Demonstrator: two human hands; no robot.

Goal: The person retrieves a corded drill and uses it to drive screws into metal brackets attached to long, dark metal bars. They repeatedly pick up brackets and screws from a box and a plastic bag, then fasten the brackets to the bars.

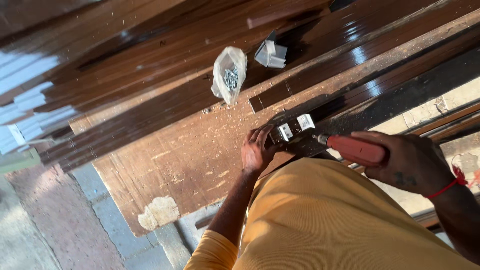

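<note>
Our left hand (256, 150) pressed a small metal hinge (291, 129) to the dark board (190, 155), fingers spread; our right hand (407, 162) clenched the red screwdriver (352, 148). Screws seemingly remained undriven.

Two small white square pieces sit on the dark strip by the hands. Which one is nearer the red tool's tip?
The upper-right white piece, beside the red tool in the right hand. The other white piece sits by the left hand.

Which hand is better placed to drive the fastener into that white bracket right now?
Right. The right hand grips the red screwdriver, its tip at the white bracket. The left hand steadies the dark strip beside it.
</note>
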